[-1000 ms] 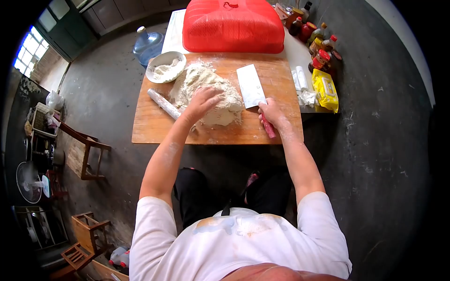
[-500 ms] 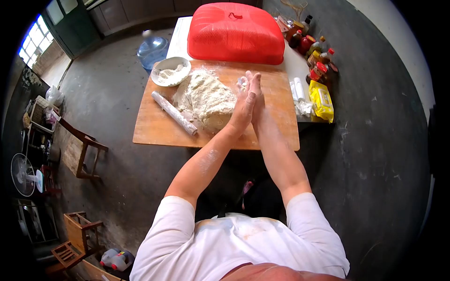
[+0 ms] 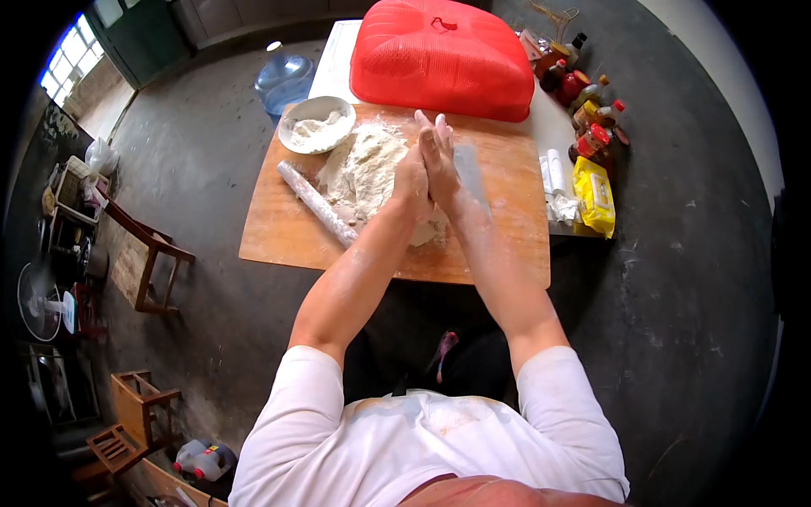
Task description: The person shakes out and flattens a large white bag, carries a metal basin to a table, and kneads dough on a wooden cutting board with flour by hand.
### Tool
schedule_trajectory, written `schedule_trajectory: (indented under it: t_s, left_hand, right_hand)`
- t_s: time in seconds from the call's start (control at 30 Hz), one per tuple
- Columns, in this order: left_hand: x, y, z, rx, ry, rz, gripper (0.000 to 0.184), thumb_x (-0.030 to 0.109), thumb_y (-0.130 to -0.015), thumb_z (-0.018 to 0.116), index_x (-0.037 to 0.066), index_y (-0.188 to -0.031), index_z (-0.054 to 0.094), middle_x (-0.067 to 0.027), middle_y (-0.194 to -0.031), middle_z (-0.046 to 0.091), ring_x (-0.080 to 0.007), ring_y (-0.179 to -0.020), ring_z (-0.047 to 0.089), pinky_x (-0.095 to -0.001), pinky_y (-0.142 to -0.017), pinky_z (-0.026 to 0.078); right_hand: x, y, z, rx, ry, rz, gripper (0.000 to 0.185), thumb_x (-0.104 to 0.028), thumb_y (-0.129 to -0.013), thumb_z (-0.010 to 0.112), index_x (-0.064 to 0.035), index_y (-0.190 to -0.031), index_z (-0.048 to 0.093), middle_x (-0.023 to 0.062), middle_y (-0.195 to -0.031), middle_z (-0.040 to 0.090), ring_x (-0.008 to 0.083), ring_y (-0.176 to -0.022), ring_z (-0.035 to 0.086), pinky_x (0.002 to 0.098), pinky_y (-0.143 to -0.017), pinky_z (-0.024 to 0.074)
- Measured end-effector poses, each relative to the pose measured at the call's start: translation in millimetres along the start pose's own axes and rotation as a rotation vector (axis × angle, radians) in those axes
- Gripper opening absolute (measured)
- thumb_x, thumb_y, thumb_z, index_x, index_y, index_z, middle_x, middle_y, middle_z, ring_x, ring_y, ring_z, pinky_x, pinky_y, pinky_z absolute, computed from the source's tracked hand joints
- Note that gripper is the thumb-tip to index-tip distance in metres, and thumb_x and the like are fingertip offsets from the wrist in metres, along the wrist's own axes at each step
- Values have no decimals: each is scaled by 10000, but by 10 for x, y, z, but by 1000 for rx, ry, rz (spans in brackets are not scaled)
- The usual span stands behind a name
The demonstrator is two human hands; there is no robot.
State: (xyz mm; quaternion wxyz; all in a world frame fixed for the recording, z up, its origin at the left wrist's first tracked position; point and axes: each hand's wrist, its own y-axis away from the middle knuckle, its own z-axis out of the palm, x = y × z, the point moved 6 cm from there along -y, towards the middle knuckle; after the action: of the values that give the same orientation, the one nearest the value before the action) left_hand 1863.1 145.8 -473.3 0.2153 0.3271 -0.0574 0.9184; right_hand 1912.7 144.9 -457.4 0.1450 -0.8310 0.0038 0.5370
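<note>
Palm against palm, my left hand point(image 3: 411, 179) and my right hand point(image 3: 438, 159) meet above the right side of the floury dough point(image 3: 361, 173). Their fingers are stretched out and dusted with flour, with no object visible between them. The dough lies on a wooden board point(image 3: 279, 232). A floured rolling pin point(image 3: 315, 203) rests along its left side, and a white bowl of flour point(image 3: 318, 127) stands at the board's back left. Partly hidden behind my right hand and forearm is the cleaver's pale blade point(image 3: 470, 173); its handle is hidden.
Behind the board sits a large red cover point(image 3: 439, 59). Bottles and jars point(image 3: 591, 139) line the table's right side, near a yellow wipes pack point(image 3: 594, 198). A blue water jug point(image 3: 284, 80) stands at the back left, and a wooden chair point(image 3: 144, 253) is on the left.
My right hand has let go of the cleaver and my left hand has left the dough. Both have come together, then shifted slightly left over the dough's edge.
</note>
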Motion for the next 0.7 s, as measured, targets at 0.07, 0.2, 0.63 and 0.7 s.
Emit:
schedule_trajectory:
  t_s: [0.07, 0.2, 0.63, 0.7]
  left_hand:
    - [38, 44, -18, -25, 28, -42, 496, 359, -922, 377, 14, -1278, 368, -96, -1301, 407, -209, -1202, 381, -308, -1001, 294]
    - [275, 56, -29, -275, -1503, 412, 504, 191, -833, 435, -20, -1285, 361, -183, -1379, 306, -306, -1300, 250, -326, -1047, 237]
    - [89, 160, -125, -67, -2346, 629, 635, 231, -813, 477, -20, -1345, 238, -208, -1432, 130, -313, -1346, 74, -529, -1051, 17]
    - [100, 203, -79, -168, -2270, 690, 573, 178, -822, 435, -23, -1333, 271, -203, -1426, 168, -297, -1345, 109, -511, -1060, 14]
  right_hand:
    - [55, -130, -17, -95, 242, -18, 693, -642, -857, 179, -195, -1379, 266, 209, -1441, 99, 373, -1331, 43, 497, -1054, 24]
    - [458, -299, -141, -178, -464, 140, 784, -611, -877, 164, 2, -1365, 207, 185, -1434, 171, 259, -1346, 95, 411, -1078, 24]
    - [677, -332, 116, -153, -535, 157, 221, -222, -927, 448, -30, -1008, 520, 41, -892, 577, 113, -806, 544, 224, -706, 454]
    - [700, -354, 10, -200, -543, 155, 219, -248, -926, 455, -48, -952, 542, 36, -838, 586, 109, -751, 553, 220, -662, 456]
